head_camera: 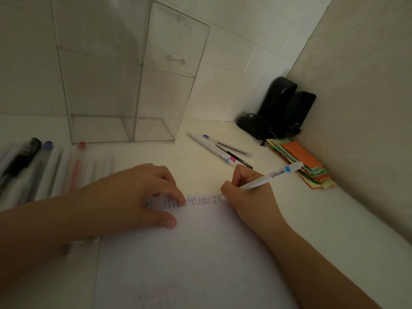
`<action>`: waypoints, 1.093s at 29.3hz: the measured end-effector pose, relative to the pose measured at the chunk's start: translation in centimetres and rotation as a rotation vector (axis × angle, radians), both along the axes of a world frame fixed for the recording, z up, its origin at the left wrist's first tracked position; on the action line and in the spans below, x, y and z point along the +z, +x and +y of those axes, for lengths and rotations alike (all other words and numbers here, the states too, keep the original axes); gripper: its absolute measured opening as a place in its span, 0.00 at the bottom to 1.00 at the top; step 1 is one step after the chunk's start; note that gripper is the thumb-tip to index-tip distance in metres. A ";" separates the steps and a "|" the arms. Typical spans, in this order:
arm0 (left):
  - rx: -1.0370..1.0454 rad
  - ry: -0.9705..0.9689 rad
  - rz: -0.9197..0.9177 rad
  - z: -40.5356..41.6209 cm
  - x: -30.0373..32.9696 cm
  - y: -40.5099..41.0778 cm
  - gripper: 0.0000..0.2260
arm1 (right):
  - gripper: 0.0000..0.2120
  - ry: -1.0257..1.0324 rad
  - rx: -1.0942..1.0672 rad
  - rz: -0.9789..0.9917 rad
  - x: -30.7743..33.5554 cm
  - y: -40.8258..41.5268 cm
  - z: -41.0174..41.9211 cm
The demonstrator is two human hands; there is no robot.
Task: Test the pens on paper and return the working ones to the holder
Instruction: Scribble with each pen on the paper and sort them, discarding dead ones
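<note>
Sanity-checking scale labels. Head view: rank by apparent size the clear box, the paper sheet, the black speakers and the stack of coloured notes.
1. paper sheet, though nearest the camera, so inflated
2. clear box, close behind; the order of these two is unsure
3. black speakers
4. stack of coloured notes, close to the speakers in size

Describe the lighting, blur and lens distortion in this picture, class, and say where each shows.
Head view: dim overall, brightest on the paper between the left hand and right hand; the row of pens at left is smeared with blur; the wide lens bends the clear holder and wall lines outward.
</note>
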State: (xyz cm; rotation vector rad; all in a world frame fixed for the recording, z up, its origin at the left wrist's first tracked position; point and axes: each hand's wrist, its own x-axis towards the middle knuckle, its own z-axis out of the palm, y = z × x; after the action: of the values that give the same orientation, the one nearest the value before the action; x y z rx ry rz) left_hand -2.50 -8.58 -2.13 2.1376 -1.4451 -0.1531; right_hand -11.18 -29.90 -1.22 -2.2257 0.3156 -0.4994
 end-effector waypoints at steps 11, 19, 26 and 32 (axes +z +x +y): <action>0.003 -0.026 0.010 0.0 -0.1 0.0 0.20 | 0.14 0.025 0.024 0.004 0.2 -0.1 0.0; 0.000 -0.013 -0.001 -0.1 0.1 0.0 0.25 | 0.15 0.039 0.037 0.034 0.4 -0.2 0.0; 0.002 0.011 0.015 0.0 0.2 -0.2 0.20 | 0.13 0.052 0.014 -0.014 0.3 -0.4 -0.2; 0.016 -0.028 -0.242 0.2 1.0 -0.8 0.20 | 0.08 0.229 0.104 -0.157 0.8 -1.2 0.6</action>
State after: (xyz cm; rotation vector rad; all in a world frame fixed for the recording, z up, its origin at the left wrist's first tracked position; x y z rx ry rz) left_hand -3.33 -8.41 -1.16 2.2034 -1.5529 0.1355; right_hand -12.40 -29.27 -0.42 -1.9575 0.1645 -0.5495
